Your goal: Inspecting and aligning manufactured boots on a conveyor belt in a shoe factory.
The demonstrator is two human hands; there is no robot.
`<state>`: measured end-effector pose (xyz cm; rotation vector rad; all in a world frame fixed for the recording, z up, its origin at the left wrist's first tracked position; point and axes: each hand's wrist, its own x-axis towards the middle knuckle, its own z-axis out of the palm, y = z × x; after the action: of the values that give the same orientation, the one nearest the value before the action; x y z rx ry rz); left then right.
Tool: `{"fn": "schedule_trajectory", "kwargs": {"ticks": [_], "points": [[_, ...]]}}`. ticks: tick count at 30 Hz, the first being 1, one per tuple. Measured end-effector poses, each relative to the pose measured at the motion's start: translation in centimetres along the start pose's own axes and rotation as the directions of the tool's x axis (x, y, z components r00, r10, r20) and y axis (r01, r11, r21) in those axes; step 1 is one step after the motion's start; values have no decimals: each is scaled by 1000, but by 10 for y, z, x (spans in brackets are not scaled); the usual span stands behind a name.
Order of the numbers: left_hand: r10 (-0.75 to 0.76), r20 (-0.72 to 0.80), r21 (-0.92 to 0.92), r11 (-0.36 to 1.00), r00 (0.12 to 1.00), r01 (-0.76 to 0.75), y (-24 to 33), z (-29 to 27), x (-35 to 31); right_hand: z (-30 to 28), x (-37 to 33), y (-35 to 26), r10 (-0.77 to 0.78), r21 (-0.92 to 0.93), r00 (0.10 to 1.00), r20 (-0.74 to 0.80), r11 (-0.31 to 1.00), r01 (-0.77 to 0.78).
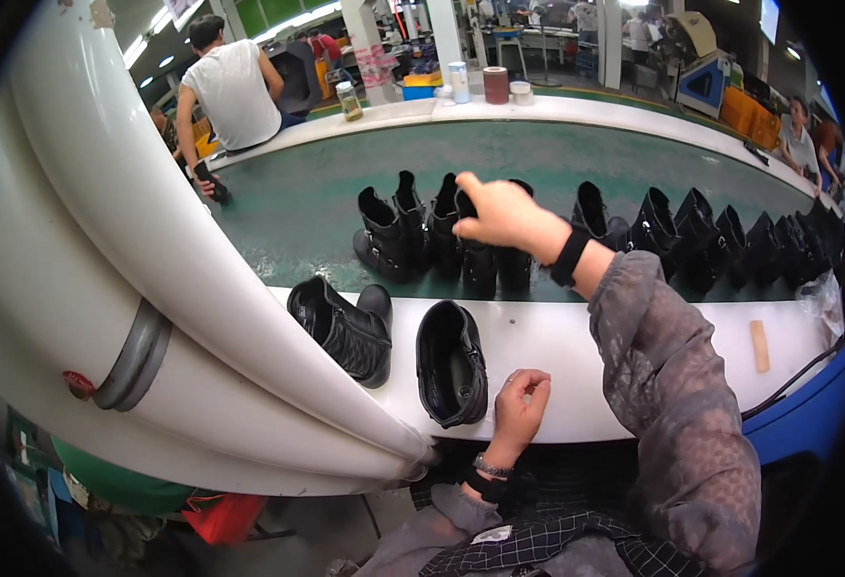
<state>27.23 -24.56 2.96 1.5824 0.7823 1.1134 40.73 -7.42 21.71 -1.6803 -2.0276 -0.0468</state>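
Note:
My right hand (509,219) reaches out over a group of black buckled ankle boots (379,236) on the green conveyor belt. Its thumb and forefinger are spread beside a boot's upper; whether they touch it I cannot tell. Low on the white ledge, my left hand (521,412) is loosely curled, and its inside is hidden. Just left of that hand a black boot (451,370) stands with its opening toward me. Another black boot (350,332), with a quilted side, is farther left on the ledge.
More black boots (701,236) line the belt (297,173) to the right. A pale strip (759,346) lies on the white ledge (576,375). A large white curved housing (153,240) blocks the left. Across the belt a person (235,91) sits; jars (496,85) stand on the far ledge.

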Motion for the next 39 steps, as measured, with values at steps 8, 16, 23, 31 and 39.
{"fn": "schedule_trajectory", "kwargs": {"ticks": [8, 16, 23, 31, 39], "points": [[-10, -9, -1, 1000, 1000, 10, -5, 9, -8, 56, 23, -4, 45, -122, 994, 98, 992, -33], [168, -327, -43, 980, 930, -192, -8, 11, -7, 54, 31, 5, 95, 3, 995, -25, 996, -95], [181, -351, 77, 983, 919, -165, -2, 7, -6, 49, 34, -4, 31, -44, 987, 159, 999, -24], [60, -384, -187, 972, 921, -141, 4, 9, -7, 7, 46, 19, 195, 291, 979, 50, 935, -201], [36, -381, -217, 968, 924, -127, 6, 9, -7, -107, -33, -1, 17, 514, 999, 29, 857, -29]]}}
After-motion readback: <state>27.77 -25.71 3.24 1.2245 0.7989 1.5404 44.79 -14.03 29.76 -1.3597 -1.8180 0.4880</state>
